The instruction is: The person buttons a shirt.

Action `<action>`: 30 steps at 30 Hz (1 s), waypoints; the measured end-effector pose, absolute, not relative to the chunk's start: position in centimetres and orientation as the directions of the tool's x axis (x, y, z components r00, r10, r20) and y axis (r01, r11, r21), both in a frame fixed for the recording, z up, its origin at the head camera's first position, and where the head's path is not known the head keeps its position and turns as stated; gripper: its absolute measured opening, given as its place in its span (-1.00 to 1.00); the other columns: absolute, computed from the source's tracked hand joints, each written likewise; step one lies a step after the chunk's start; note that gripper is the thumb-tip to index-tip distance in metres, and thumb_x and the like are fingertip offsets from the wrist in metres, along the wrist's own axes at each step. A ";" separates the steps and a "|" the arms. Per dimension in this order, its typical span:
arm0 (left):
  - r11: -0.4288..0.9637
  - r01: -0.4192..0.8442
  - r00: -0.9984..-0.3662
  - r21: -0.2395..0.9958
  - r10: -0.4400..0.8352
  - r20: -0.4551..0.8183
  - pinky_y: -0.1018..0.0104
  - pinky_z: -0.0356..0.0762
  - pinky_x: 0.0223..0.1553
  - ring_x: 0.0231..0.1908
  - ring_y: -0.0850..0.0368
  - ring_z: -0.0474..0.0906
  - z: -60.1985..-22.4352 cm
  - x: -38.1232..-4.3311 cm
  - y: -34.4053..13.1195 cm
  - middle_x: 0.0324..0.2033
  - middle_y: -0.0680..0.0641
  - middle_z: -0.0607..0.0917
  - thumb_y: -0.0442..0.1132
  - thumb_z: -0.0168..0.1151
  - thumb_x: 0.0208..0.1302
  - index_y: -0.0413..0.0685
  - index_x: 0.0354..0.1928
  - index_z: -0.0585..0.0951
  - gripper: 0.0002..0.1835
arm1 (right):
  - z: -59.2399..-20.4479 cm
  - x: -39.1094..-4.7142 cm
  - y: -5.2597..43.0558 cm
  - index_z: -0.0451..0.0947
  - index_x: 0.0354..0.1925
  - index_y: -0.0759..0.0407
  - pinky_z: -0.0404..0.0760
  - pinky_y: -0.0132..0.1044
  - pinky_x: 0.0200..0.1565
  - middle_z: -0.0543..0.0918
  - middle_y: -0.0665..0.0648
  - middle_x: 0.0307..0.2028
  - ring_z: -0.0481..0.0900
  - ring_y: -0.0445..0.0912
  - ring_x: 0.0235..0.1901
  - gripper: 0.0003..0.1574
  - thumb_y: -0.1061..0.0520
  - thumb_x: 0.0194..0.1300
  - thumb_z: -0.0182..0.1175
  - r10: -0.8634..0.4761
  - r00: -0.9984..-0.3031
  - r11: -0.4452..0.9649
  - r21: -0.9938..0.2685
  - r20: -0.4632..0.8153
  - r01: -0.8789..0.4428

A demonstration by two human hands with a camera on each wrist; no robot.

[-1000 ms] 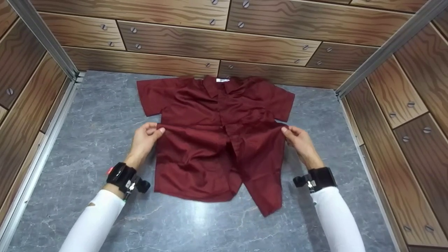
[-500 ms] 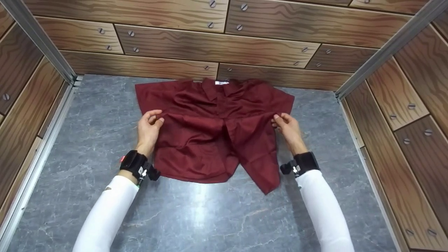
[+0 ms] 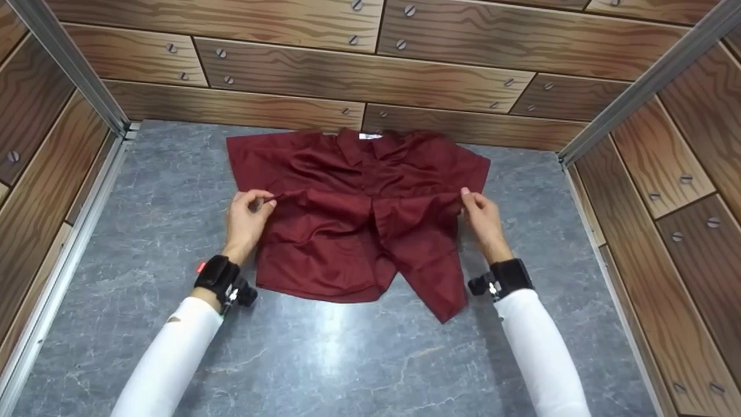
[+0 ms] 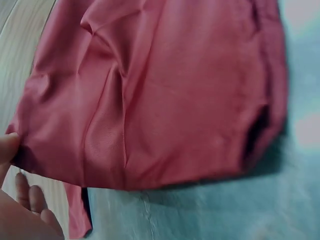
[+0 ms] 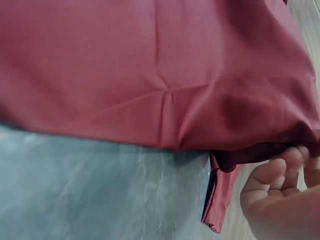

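A dark red short-sleeved shirt (image 3: 324,231) lies front up, its collar toward the back wall and a white label (image 3: 370,136) at the neck. A raised fold crosses its middle, and the front parts below it. At the fold's left end my left hand (image 3: 248,223) pinches the cloth between thumb and forefinger; in the left wrist view the thumb (image 4: 9,146) presses on the shirt's side edge. My right hand (image 3: 483,223) pinches the fold's right end. The right wrist view shows its fingers (image 5: 270,172) curled at the cloth edge, partly under the fabric.
The shirt lies on a grey marbled surface (image 3: 324,359). Wood-patterned panels (image 3: 278,69) rise at the back, left and right, with metal rails (image 3: 87,81) at the corners. Each wrist wears a black strap (image 3: 512,277) with a small camera.
Both hands have moved away from the body toward the collar, carrying the shirt's sides. The lower hem has slid up, and the cloth above the fold has bunched, partly covering the sleeves' lower parts.
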State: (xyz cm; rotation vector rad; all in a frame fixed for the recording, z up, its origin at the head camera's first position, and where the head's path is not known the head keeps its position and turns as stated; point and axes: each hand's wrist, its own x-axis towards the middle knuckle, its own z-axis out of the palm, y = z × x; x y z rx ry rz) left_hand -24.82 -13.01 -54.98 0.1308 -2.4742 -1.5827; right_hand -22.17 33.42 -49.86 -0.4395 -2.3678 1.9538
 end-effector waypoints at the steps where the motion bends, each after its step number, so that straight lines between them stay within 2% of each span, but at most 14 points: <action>1: 0.414 0.044 -0.978 0.909 -0.168 0.124 0.29 0.31 -0.18 -0.28 0.06 0.44 -54.9 -24.4 -13.2 -0.35 -0.07 0.51 -0.30 0.40 0.30 -0.16 -0.10 0.75 -0.84 | -50.3 -21.9 33.8 0.43 -0.42 0.23 0.28 -0.38 -0.52 0.35 -0.03 -0.63 0.27 -0.21 -0.64 -0.55 -0.02 0.58 0.12 0.229 -0.961 0.145 -0.971 -0.156 0.192; 4: 0.388 0.061 -0.986 0.919 -0.121 0.117 0.36 0.26 -0.33 -0.43 0.17 0.36 -55.0 -23.1 -13.8 -0.48 0.02 0.45 -0.34 0.38 0.29 -0.18 -0.12 0.74 -0.85 | -51.6 -21.0 35.3 0.45 -0.45 0.19 0.26 -0.41 -0.58 0.34 -0.07 -0.68 0.25 -0.26 -0.70 -0.57 0.00 0.57 0.14 0.213 -0.958 0.108 -0.969 -0.194 0.221; 7: 0.361 0.068 -0.995 0.930 -0.048 0.091 0.41 0.31 -0.40 -0.49 0.23 0.40 -55.4 -21.7 -14.6 -0.52 0.04 0.51 -0.40 0.34 0.28 -0.21 -0.14 0.73 -0.87 | -52.9 -19.7 36.6 0.55 -0.37 0.18 0.33 -0.45 -0.59 0.44 -0.05 -0.66 0.35 -0.27 -0.69 -0.68 0.06 0.54 0.16 0.212 -0.950 0.161 -0.951 -0.227 0.264; 12: 0.460 0.067 -0.997 0.885 0.064 0.042 0.36 0.40 -0.31 -0.39 0.17 0.50 -56.4 -19.3 -15.6 -0.43 0.02 0.63 -0.38 0.28 0.22 -0.11 -0.22 0.73 -0.87 | -54.1 -17.3 37.7 0.58 -0.31 0.20 0.39 -0.44 -0.54 0.49 -0.03 -0.60 0.42 -0.25 -0.62 -0.82 0.14 0.43 0.17 0.124 -0.935 0.432 -0.830 -0.333 0.354; 16: 0.647 0.147 -0.985 0.748 0.161 0.055 0.15 0.43 -0.20 -0.34 0.08 0.56 -56.8 -18.1 -16.1 -0.42 0.04 0.65 -0.28 0.28 0.18 0.02 -0.30 0.76 -0.89 | -54.6 -16.3 37.6 0.58 -0.32 0.24 0.42 -0.34 -0.48 0.53 0.03 -0.56 0.45 -0.17 -0.55 -0.84 0.14 0.31 0.22 0.022 -0.932 0.671 -0.685 -0.362 0.282; 19: 0.730 0.228 -0.971 0.644 0.217 0.098 -0.02 0.38 -0.10 -0.27 -0.03 0.57 -56.6 -17.8 -16.0 -0.39 0.00 0.61 -0.17 0.29 0.27 -0.03 -0.31 0.80 -0.85 | -54.0 -16.1 36.6 0.60 -0.18 0.27 0.53 -0.16 -0.34 0.65 0.14 -0.40 0.58 -0.03 -0.40 -0.71 0.05 0.30 0.26 0.033 -0.971 0.816 -0.555 -0.237 0.163; 21: 0.750 0.285 -0.958 0.597 0.242 0.154 -0.09 0.35 -0.06 -0.22 -0.11 0.55 -56.3 -18.3 -15.2 -0.35 -0.05 0.59 -0.12 0.31 0.34 -0.10 -0.27 0.81 -0.78 | -53.5 -16.6 35.2 0.63 -0.12 0.29 0.57 -0.01 -0.20 0.69 0.22 -0.28 0.64 0.10 -0.28 -0.66 0.02 0.32 0.29 0.035 -0.998 0.880 -0.471 -0.052 0.055; 23: 0.745 0.354 -0.935 0.565 0.279 0.217 -0.12 0.35 -0.03 -0.17 -0.16 0.53 -55.8 -19.4 -13.8 -0.29 -0.10 0.58 -0.09 0.32 0.39 -0.15 -0.24 0.80 -0.74 | -53.2 -17.7 33.2 0.66 -0.04 0.29 0.56 0.10 -0.04 0.71 0.28 -0.15 0.65 0.19 -0.13 -0.64 0.03 0.35 0.32 -0.013 -0.991 0.909 -0.412 0.130 -0.066; 25: 0.738 0.424 -0.906 0.525 0.338 0.255 -0.15 0.36 0.07 -0.05 -0.20 0.53 -55.5 -20.8 -12.0 -0.16 -0.17 0.61 -0.07 0.34 0.39 -0.15 -0.18 0.78 -0.73 | -53.3 -19.1 30.9 0.69 0.04 0.27 0.53 0.17 0.09 0.69 0.33 -0.02 0.62 0.26 0.03 -0.61 0.03 0.38 0.33 -0.113 -0.969 0.911 -0.367 0.220 -0.190; 26: 0.731 0.445 -0.896 0.518 0.373 0.243 -0.19 0.33 0.15 0.05 -0.23 0.52 -55.4 -21.6 -11.0 -0.06 -0.20 0.61 -0.05 0.35 0.38 -0.14 -0.13 0.76 -0.72 | -53.4 -19.9 29.8 0.67 0.11 0.24 0.49 0.22 0.15 0.66 0.35 0.08 0.58 0.28 0.13 -0.55 -0.01 0.40 0.33 -0.169 -0.962 0.903 -0.357 0.214 -0.238; 28: 0.732 0.451 -0.887 0.510 0.430 0.168 -0.28 0.17 0.32 0.30 -0.29 0.38 -55.4 -22.8 -9.3 0.19 -0.26 0.55 0.04 0.37 0.36 -0.08 0.04 0.73 -0.61 | -53.7 -21.1 27.9 0.56 0.33 0.11 0.32 0.33 0.30 0.49 0.33 0.35 0.37 0.31 0.37 -0.34 -0.18 0.41 0.31 -0.238 -0.966 0.891 -0.372 0.105 -0.260; 30: 0.758 0.410 -0.889 0.507 0.457 0.037 -0.41 -0.09 0.42 0.50 -0.36 0.09 -55.5 -23.7 -8.0 0.43 -0.31 0.35 0.15 0.40 0.29 -0.01 0.28 0.62 -0.39 | -54.1 -21.8 26.6 0.37 0.51 -0.06 0.09 0.47 0.37 0.20 0.27 0.56 0.04 0.35 0.54 -0.08 -0.38 0.35 0.27 -0.251 -0.966 0.900 -0.382 -0.055 -0.212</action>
